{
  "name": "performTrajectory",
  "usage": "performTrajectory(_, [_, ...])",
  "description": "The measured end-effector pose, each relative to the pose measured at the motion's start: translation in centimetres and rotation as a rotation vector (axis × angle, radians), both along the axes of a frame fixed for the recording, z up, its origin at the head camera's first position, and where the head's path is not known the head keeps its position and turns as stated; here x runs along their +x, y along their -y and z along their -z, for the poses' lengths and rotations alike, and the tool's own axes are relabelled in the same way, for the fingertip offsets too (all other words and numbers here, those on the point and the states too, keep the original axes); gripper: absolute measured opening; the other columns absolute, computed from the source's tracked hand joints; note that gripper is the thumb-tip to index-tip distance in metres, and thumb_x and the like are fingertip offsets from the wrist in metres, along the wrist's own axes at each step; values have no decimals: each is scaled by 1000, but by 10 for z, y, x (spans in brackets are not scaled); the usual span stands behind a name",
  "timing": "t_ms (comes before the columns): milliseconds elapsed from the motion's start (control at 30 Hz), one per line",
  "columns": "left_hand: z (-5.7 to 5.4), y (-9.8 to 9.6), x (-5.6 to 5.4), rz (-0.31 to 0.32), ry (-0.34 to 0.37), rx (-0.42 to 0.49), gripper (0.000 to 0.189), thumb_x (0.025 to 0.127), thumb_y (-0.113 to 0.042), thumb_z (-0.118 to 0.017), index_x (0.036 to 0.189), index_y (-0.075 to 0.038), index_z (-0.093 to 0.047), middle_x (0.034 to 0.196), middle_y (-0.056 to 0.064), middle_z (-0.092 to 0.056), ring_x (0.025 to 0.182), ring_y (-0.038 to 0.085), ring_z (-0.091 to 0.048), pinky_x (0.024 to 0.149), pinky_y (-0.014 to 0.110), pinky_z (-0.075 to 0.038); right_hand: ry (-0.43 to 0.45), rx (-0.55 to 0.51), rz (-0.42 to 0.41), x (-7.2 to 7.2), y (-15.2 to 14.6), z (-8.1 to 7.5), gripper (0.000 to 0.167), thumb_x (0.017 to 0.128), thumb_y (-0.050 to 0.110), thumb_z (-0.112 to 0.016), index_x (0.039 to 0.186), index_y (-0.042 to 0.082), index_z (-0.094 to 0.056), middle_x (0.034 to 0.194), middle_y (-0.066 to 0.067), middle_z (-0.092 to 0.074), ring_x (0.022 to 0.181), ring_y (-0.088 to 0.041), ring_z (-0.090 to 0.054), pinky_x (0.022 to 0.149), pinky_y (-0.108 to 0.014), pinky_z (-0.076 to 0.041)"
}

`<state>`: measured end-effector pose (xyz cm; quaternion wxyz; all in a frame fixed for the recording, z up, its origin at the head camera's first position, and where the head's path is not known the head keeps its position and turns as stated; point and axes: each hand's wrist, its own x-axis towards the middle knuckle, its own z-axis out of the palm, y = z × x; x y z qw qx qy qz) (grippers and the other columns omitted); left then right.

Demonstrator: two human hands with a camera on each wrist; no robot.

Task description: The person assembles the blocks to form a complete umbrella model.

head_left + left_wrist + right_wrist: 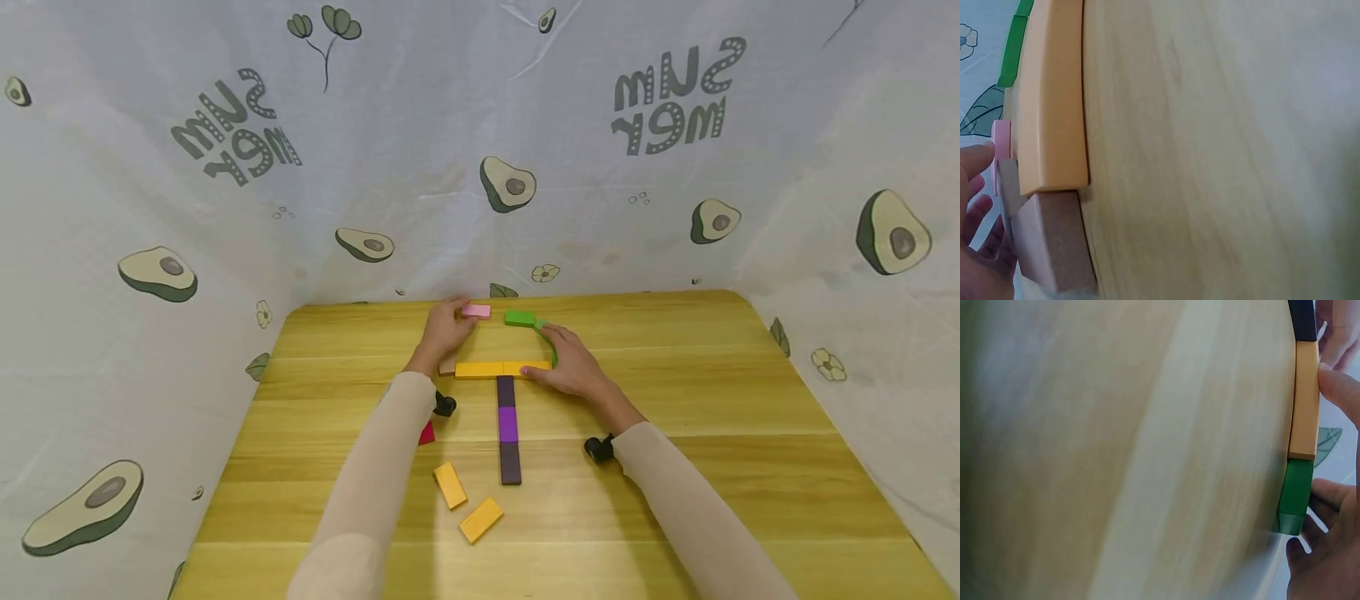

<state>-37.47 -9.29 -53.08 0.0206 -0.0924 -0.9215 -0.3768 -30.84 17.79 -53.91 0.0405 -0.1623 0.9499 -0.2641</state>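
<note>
My left hand (447, 327) is at the back of the table, its thumb and a finger pinching the left end of a pink block (477, 311). Below that hand, a brownish block (1060, 244) adjoins the left end of a row of yellow blocks (480, 370). My right hand (572, 364) spreads over the row's right end, thumb on the yellow row and fingertips by the green blocks (519, 318). In the right wrist view, its fingers rest behind a green block (1297, 487). A column of dark and purple blocks (507, 423) runs down from the row's middle.
Two loose yellow blocks (450, 486) lie nearer the front. A red block (427, 433) shows partly beside the left sleeve. Black wrist-worn devices (598, 449) sit under both wrists. A patterned cloth (450, 125) hangs behind and beside the wooden table (675, 500).
</note>
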Motion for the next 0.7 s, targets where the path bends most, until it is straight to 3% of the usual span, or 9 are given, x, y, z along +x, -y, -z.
performTrajectory(133, [1,-4,-1,-23,-4,0,49,99,-18,-65,145,-1,-58,151,17,-56,142,34,-50,121,43,-40,3,-1,-4,-1,0,0,98,88,59,-73,160,4,-35,167,-19,-31,154,-43,-28,122,-63,-30])
performTrajectory(400, [6,-12,-4,-52,-41,-44,38,97,-19,-69,130,0,-70,133,18,-67,119,33,-62,105,42,-53,-6,-1,1,0,-2,-1,98,87,59,-73,159,4,-36,166,-19,-31,153,-43,-28,122,-63,-30])
performTrajectory(700, [4,-20,-1,-93,-7,-89,34,97,-19,-69,127,-5,-72,130,16,-67,121,34,-60,108,44,-49,-10,-12,-5,0,-1,0,98,87,58,-74,159,3,-36,166,-18,-32,154,-42,-28,123,-62,-29])
